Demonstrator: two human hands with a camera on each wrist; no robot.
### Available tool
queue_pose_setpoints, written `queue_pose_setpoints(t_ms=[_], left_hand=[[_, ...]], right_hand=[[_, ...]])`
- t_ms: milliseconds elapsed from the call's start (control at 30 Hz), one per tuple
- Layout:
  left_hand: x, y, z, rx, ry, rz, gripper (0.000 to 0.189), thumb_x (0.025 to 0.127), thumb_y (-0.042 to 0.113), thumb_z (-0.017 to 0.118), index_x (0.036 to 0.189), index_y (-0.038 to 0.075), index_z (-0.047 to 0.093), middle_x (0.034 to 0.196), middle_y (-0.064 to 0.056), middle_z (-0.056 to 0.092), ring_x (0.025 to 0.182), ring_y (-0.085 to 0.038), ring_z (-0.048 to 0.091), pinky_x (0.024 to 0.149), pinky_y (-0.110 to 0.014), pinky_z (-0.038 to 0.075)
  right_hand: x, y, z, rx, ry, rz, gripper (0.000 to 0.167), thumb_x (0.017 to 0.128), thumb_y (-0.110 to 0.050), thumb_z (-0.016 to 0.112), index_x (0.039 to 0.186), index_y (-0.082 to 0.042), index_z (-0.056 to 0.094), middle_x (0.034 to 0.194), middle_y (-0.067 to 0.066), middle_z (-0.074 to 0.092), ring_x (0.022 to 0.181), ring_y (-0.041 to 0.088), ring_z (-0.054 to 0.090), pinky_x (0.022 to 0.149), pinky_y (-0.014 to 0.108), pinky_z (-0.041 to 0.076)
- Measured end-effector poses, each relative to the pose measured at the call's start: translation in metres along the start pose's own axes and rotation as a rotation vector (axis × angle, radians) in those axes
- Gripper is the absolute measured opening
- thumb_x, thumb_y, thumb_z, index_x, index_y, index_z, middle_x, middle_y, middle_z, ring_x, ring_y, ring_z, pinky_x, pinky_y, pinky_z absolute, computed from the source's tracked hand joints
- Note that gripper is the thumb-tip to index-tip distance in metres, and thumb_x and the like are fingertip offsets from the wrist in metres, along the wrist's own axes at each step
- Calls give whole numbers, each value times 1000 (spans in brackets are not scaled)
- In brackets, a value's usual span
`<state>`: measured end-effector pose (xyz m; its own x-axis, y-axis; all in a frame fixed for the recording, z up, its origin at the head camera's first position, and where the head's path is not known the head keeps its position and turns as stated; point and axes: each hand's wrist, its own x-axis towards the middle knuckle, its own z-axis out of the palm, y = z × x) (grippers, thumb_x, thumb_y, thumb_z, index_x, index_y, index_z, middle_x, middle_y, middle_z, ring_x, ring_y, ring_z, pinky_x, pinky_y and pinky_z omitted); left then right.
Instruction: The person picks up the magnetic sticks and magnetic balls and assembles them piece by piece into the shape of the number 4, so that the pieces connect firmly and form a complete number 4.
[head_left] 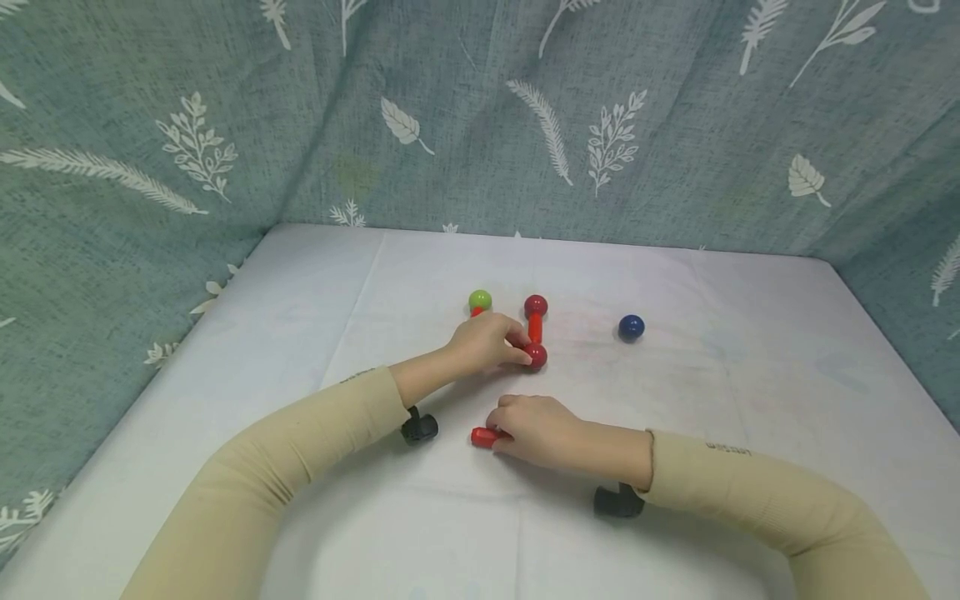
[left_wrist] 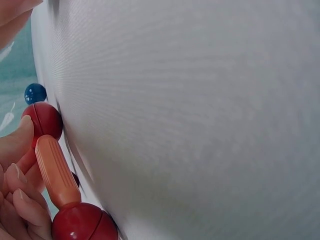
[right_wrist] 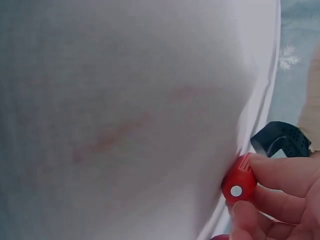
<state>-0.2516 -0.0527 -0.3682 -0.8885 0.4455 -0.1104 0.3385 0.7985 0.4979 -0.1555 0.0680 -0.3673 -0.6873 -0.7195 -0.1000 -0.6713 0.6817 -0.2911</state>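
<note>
My left hand (head_left: 483, 343) pinches a glossy red ball (head_left: 536, 357) between thumb and fingers. A red rod (head_left: 535, 328) runs from that ball to another red ball (head_left: 536, 306) behind it. In the left wrist view, an orange ribbed rod (left_wrist: 57, 172) joins the pinched ball to a red ball (left_wrist: 82, 223) close to my curled fingers; from the head, my hand covers this part. Beyond the left hand sits a lime green ball (head_left: 480, 300) with a bit of red rod below it. My right hand (head_left: 542, 432) holds a loose red rod (right_wrist: 240, 181), its white-dotted end showing.
A dark blue ball (head_left: 632, 327) lies alone on the white cloth (head_left: 750, 350), right of the joined pieces. Black wrist devices (head_left: 420, 427) hang under both forearms. A patterned green-blue curtain (head_left: 465, 117) rises behind the table and along its sides.
</note>
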Motion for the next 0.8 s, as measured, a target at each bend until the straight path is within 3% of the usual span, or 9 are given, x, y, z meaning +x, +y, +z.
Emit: queue_pose_setpoints(t_ms=[267,467,667,800], left_hand=[[1,1,0,-5,-4,-10,21,76,28,74,94,18,72,87,8,68,78,-10,54,63,-23,42],[1,1,0,-11,-10,-28,20,75,27,75,93,19,72,86,8,68,77,-10,53,63,-23,42],[1,1,0,-7,-6,-25,21,75,28,75,94,19,72,88,8,68,79,-9,53,65,-24,42],[1,1,0,-5,-4,-23,22,76,27,75,95,18,72,88,8,68,80,-9,54,67,-25,43]], right_hand=[[-3,2,-4,104,-54,33,5,81,-10,67,82,-7,63,65,-3,47,61,11,42,58,20,37],[-8,13,-5,212,-70,129,17,81,-8,65,95,-8,56,68,-4,53,62,11,48,62,23,43],[-15,29,-5,198,-25,74,11,83,-7,64,93,-10,66,80,-2,65,71,9,55,74,27,50],[-20,34,-6,186,-17,71,12,82,-10,67,93,-9,67,80,-2,65,70,9,54,71,24,49]])
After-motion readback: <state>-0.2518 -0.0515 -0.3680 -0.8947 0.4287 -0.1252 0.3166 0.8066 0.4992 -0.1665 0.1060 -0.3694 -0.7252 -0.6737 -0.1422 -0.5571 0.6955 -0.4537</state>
